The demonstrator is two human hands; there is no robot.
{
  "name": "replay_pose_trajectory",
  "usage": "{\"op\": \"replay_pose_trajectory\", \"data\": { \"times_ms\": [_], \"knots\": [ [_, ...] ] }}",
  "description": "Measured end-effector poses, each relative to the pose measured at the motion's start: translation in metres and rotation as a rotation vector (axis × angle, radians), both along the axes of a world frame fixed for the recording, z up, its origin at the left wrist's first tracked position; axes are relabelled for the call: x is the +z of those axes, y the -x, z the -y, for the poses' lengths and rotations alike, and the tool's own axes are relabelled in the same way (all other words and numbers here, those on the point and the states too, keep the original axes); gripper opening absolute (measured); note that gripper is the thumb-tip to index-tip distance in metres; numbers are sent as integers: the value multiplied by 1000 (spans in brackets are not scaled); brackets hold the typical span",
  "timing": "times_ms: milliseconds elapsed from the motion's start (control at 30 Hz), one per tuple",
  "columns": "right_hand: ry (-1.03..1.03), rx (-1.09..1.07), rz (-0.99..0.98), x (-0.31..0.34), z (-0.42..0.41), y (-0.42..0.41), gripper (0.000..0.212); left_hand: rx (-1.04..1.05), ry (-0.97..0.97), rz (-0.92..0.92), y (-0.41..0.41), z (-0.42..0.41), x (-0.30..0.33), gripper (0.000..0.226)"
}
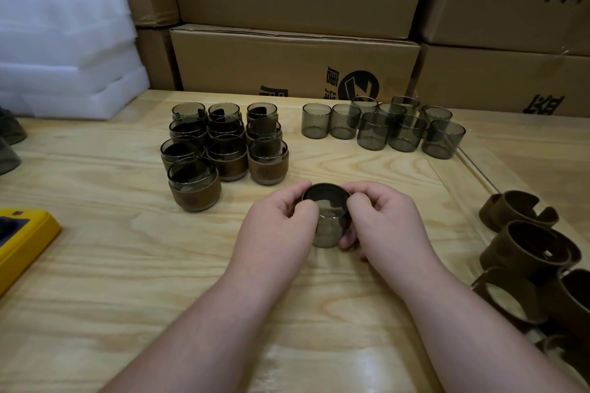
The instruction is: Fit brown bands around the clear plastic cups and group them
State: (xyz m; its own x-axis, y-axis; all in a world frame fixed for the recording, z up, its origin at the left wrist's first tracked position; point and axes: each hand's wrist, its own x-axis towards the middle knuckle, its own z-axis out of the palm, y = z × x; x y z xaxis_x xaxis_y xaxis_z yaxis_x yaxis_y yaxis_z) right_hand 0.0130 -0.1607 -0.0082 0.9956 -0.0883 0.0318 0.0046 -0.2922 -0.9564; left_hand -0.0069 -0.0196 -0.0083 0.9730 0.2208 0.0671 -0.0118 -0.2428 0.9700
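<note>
Our left hand (281, 220) and right hand (383, 217) together grip a smoky clear plastic cup (327, 226), its brown band (325, 193) at the rim. Banded cups (223, 150) sit at eleven o'clock.

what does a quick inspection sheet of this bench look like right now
surface: pale wooden table, grain visible
job's things: banded cups grouped left; bare cups clustered right; loose brown bands at right edge; cup in hand with band near its rim
clutter: yellow object at left edge
grippers: left hand and right hand both grip the cup
cables: nothing seen
surroundings: cardboard boxes behind; white foam sheets back left
</note>
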Motion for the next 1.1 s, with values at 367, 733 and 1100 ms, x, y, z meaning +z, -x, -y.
{"op": "replay_pose_trajectory", "data": {
  "times_ms": [367, 733, 1100],
  "knots": [
    [-79, 37, -165, 12, -2, 0, 26, 2, -87, -11, -1, 0, 0, 45],
    [-172, 56, -286, 13, 2, -2, 29, -45, -323, -11, 3, 1, -7, 61],
    [-187, 46, -281, 13, 2, -2, 29, -44, -196, 23, 2, 0, -9, 68]
  ]
}}
